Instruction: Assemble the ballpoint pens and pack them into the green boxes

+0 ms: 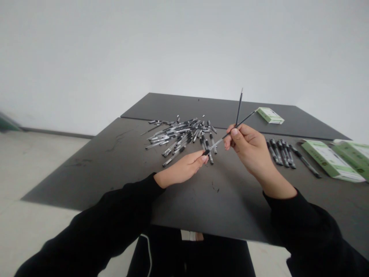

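Writing: the green-and-white boxes (331, 158) carried print too small for me to read.
Left grip (184, 167): clenched, its fingertips pinching the dark end of the pen barrel (216, 144).
Right grip (248, 148): closed on two thin refills.
Pen barrel: clear, held above the desk (201, 192), spanning from my left grip up to my right grip.
Slanted refill (245, 118): in line with the barrel, it ran through my right grip and out past it.
Upright refill (239, 105): stood up from the top of my right grip.
Pile of pens (178, 134): lay just beyond my left grip.
Row of pens (281, 152): lay side by side, just right of my right grip, with the boxes further right.
Small box (270, 115): lay well beyond my right grip.
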Demonstrator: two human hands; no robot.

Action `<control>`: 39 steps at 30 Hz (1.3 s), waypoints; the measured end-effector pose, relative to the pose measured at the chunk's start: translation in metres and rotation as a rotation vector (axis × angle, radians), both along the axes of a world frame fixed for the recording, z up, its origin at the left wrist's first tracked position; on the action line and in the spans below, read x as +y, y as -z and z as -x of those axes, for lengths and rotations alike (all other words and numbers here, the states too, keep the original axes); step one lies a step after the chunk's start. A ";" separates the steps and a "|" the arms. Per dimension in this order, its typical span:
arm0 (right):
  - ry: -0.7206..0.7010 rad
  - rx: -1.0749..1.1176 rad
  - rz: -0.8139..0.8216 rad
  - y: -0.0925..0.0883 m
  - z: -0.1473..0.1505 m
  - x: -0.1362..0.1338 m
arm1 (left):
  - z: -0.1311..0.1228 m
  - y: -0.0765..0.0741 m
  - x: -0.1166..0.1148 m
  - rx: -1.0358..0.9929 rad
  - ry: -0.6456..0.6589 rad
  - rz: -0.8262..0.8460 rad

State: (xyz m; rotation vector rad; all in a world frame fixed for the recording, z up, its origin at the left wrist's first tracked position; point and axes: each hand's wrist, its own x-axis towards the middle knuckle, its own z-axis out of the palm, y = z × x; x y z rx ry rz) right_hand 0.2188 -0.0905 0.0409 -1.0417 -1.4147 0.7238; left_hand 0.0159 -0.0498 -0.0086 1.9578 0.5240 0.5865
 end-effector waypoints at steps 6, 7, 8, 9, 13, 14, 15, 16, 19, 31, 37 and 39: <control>0.005 -0.036 0.009 0.000 0.002 -0.001 | 0.000 -0.001 0.000 0.011 0.009 -0.004; 0.003 -0.042 0.009 0.000 0.002 -0.001 | 0.000 -0.001 0.000 0.015 0.015 0.000; 0.002 -0.055 0.008 0.000 0.002 -0.002 | 0.000 -0.001 0.000 0.014 0.023 0.006; -0.001 -0.074 0.008 0.000 0.002 -0.002 | 0.000 0.000 0.000 0.009 0.034 0.019; -0.096 -0.206 0.057 0.001 0.010 -0.007 | -0.002 0.004 -0.001 -0.057 0.076 0.143; -0.141 -0.236 0.081 0.002 0.012 -0.007 | -0.002 0.005 0.000 -0.083 0.079 0.180; -0.180 -0.254 0.101 0.002 0.012 -0.007 | -0.003 0.007 0.001 -0.111 0.076 0.220; -0.197 -0.259 0.116 0.003 0.010 -0.006 | -0.004 0.008 0.003 -0.139 0.066 0.262; -0.064 -0.264 0.133 0.005 -0.009 0.003 | -0.005 0.012 0.010 -0.213 0.002 0.377; 0.514 -1.291 0.584 0.054 -0.065 0.031 | -0.003 0.012 0.019 -0.158 -0.110 0.303; 0.445 -1.186 0.355 0.052 -0.050 0.035 | -0.003 0.006 0.017 -0.074 -0.180 0.269; 0.340 -1.168 0.254 0.058 -0.044 0.042 | -0.004 0.006 0.016 -0.056 -0.191 0.265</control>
